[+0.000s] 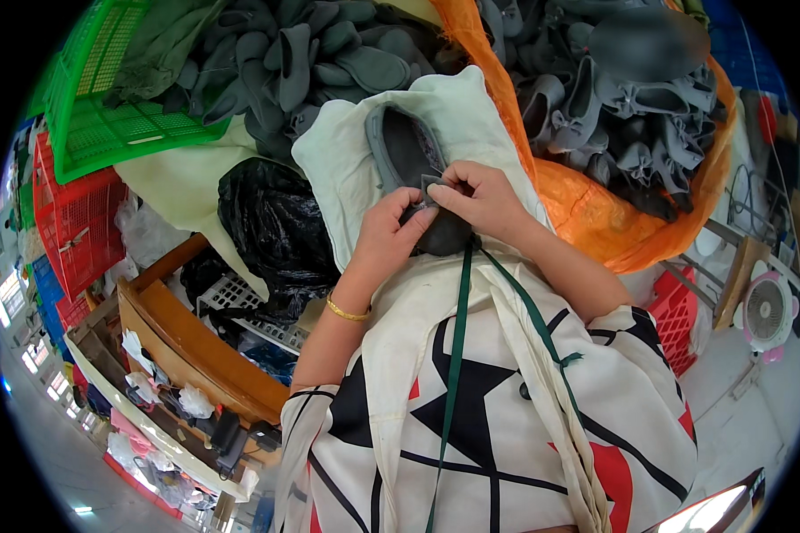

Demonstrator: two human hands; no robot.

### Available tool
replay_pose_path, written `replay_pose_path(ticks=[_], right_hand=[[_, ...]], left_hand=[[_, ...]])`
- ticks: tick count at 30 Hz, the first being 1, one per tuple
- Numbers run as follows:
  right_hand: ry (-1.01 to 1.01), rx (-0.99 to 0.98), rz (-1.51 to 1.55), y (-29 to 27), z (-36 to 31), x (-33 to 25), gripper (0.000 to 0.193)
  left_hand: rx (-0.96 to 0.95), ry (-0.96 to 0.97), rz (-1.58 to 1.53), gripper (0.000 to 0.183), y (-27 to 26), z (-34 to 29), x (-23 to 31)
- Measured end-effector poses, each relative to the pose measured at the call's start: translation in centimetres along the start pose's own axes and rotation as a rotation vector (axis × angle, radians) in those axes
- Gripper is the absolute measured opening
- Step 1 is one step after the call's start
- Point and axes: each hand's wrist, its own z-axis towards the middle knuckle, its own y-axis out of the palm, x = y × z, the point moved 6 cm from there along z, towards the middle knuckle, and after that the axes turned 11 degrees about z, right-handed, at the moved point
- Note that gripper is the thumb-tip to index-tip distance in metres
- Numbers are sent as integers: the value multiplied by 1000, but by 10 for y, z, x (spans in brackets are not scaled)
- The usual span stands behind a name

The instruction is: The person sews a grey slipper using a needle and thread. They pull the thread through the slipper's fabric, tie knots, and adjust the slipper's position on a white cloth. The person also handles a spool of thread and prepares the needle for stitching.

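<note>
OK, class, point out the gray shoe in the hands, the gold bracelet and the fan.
Gray shoe (404,144): head view, on its insole.
Gold bracelet (346,314): head view, on its band.
Fan (764,307): head view, on its front grille.

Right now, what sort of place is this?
Probably a shoe workshop: many grey shoes crowd an orange sack, a green plastic crate sits nearby, and the left hand and right hand pinch one dark shoe.

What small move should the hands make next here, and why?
Perhaps press the small gray piece down onto the gray shoe: the right hand pinches it, it seems to stand up at the shoe's opening, and the left hand is right beside it, seemingly well placed to steady the shoe.
</note>
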Motion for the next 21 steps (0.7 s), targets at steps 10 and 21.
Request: replay_pose_path(ticks=[10, 21], right_hand=[[-38, 297, 759, -63, -19, 27, 18], [140, -22, 452, -8, -33, 22, 10]], left_hand=[[31, -366, -524, 21, 21, -6, -12], [8, -456, -822, 20, 28, -5, -30]])
